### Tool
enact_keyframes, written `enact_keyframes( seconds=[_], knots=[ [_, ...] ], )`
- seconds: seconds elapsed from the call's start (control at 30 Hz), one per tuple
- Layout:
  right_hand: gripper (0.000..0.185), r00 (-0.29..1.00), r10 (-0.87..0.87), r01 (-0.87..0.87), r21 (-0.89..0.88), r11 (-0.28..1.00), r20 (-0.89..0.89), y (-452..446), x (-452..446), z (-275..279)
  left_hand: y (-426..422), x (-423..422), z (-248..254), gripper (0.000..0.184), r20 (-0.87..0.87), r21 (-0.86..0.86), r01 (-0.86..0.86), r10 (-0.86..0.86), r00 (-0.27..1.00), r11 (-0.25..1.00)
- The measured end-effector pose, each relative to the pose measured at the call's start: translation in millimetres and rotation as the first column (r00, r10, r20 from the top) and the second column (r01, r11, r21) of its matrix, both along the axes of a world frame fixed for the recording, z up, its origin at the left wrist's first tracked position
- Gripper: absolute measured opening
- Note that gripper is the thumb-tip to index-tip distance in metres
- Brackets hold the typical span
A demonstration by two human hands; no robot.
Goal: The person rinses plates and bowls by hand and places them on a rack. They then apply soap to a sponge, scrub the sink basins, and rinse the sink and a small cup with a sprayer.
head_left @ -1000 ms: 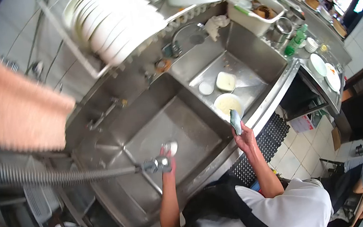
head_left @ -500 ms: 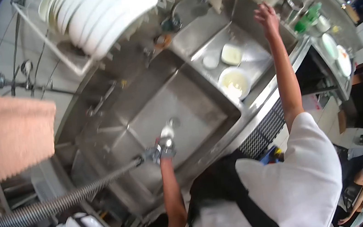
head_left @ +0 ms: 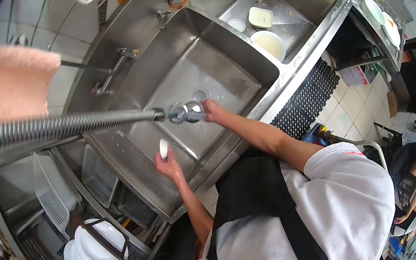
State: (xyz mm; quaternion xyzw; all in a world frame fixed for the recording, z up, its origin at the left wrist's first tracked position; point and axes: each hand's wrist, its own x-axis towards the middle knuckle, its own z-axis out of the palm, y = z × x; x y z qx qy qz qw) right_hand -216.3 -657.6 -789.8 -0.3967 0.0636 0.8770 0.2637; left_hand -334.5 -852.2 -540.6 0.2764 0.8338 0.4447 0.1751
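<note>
My left hand (head_left: 169, 166) is closed on a small white dish (head_left: 163, 148), held on edge over the left part of the sink. My right hand (head_left: 209, 110) grips the spray nozzle (head_left: 184, 113) at the end of a coiled metal hose (head_left: 69, 123). Beneath the nozzle lies the large steel sink basin (head_left: 229, 90) with its round drain (head_left: 200, 96). In the farther basin (head_left: 303, 10) sit a cream square dish (head_left: 260, 17), a small round white dish (head_left: 237, 25) and a white bowl (head_left: 269, 45) with cloudy liquid.
A peach cloth (head_left: 12, 83) hangs at upper left. Stacked white plates (head_left: 95, 255) stand in a rack below left, near a white plastic basket (head_left: 51, 189). Taps (head_left: 162, 18) line the sink's back edge. Plates (head_left: 373, 12) lie on the right counter. Another person (head_left: 414, 180) is at far right.
My right hand has come back from the far basin's end and now grips the nozzle. My left hand has moved off the nozzle, leftward, with the small white dish. The view has tilted down.
</note>
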Motion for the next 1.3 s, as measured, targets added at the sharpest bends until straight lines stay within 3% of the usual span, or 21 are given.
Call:
enact_keyframes(
  seconds=[0.07, 0.1, 0.13, 0.17, 0.2, 0.23, 0.3, 0.33, 0.4, 0.43, 0.47, 0.5, 0.53, 0.57, 0.6, 0.63, 0.7, 0.8, 0.9, 1.1, 1.3],
  knots=[
    [0.045, 0.858, -0.136, -0.083, 0.395, 0.915, 0.496, 25, 22, 123, -38, -39, -14, 0.025, -0.445, 0.053, 0.0, 0.024, 0.895, 0.999],
    [0.05, 0.789, -0.248, -0.156, 0.575, 0.803, 0.561, 25, 30, 181, -53, -52, -13, 0.025, -0.442, 0.073, -0.031, 0.061, 0.895, 0.997],
    [0.055, 0.81, -0.301, -0.197, 0.717, 0.669, 0.504, 18, 37, 244, -67, -65, -10, 0.024, -0.387, 0.035, -0.125, 0.129, 0.913, 0.992],
    [0.067, 0.931, -0.218, -0.147, 0.848, 0.509, 0.292, 9, 40, 284, -75, -78, -9, 0.023, -0.333, -0.005, -0.208, 0.194, 0.923, 0.978],
    [0.071, 0.972, -0.037, -0.205, 0.907, 0.368, 0.234, -7, 48, 329, -84, -86, -11, 0.028, 0.263, 0.205, -0.353, 0.296, 0.918, 0.913],
    [0.073, 0.936, 0.022, -0.351, 0.931, 0.1, 0.35, -13, 53, 343, -94, -95, -15, 0.028, 0.27, 0.217, -0.382, 0.321, 0.908, 0.898],
    [0.084, 0.869, 0.338, -0.375, 0.927, -0.023, 0.361, -13, 44, 388, -114, -109, -27, 0.037, 0.703, 0.204, -0.641, 0.344, 0.622, 0.74],
    [0.084, 0.856, 0.365, -0.376, 0.925, -0.047, 0.367, -19, 36, 395, -124, -113, -33, 0.041, 0.731, 0.155, -0.642, 0.35, 0.586, 0.751],
    [0.097, 0.858, 0.367, -0.267, 0.923, -0.278, 0.359, -33, 17, 408, -140, -112, -37, 0.038, 0.717, 0.138, -0.618, 0.352, 0.601, 0.774],
    [0.101, 0.879, 0.337, -0.245, 0.926, -0.286, 0.337, -52, 8, 409, -149, -108, -36, 0.039, 0.702, 0.143, -0.598, 0.345, 0.623, 0.789],
    [0.083, 0.939, 0.243, -0.193, 0.957, -0.219, 0.245, -82, 2, 414, -160, -106, -37, 0.039, 0.709, 0.161, -0.633, 0.357, 0.608, 0.758],
    [0.056, 0.895, 0.195, -0.35, 0.903, -0.25, 0.401, -99, -2, 417, -169, -102, -37, 0.038, 0.732, 0.115, -0.653, 0.381, 0.565, 0.748],
    [0.031, 0.913, 0.143, -0.38, 0.924, -0.04, 0.381, -123, -17, 411, -176, -98, -38, 0.037, 0.756, 0.071, -0.668, 0.397, 0.521, 0.741],
    [0.018, 0.973, 0.046, -0.229, 0.972, 0.048, 0.227, -140, -33, 404, -185, -93, -36, 0.037, 0.767, 0.09, -0.689, 0.392, 0.508, 0.719],
    [0.014, 0.911, 0.068, -0.411, 0.908, 0.078, 0.406, -151, -42, 416, -191, -85, -31, 0.036, 0.758, 0.075, -0.717, 0.427, 0.492, 0.693],
    [0.014, 0.942, 0.015, -0.334, 0.937, 0.102, 0.335, -159, -60, 410, -193, -76, -25, 0.035, 0.751, 0.054, -0.739, 0.46, 0.473, 0.671],
    [0.012, 1.0, 0.011, 0.018, 0.977, 0.212, -0.021, -165, -93, 428, -197, -67, -10, 0.034, 0.748, 0.022, -0.743, 0.483, 0.456, 0.669],
    [0.007, 0.955, -0.065, 0.292, 0.956, 0.022, -0.29, -146, -136, 451, -208, -62, -18, 0.034, 0.731, 0.028, -0.758, 0.503, 0.46, 0.652],
    [0.013, 0.941, -0.104, 0.279, 0.912, -0.301, -0.322, -114, -154, 484, -209, -62, -21, 0.034, 0.738, 0.084, -0.76, 0.472, 0.482, 0.644],
    [0.019, 0.881, -0.112, 0.364, 0.811, -0.459, -0.459, -53, -127, 520, -199, -70, -32, 0.034, 0.756, 0.077, -0.741, 0.446, 0.479, 0.667],
    [0.017, 0.891, -0.334, 0.066, 0.818, -0.572, -0.306, 8, -40, 521, -196, -71, -49, 0.036, 0.781, 0.073, -0.788, 0.456, 0.427, 0.611]
  ],
)
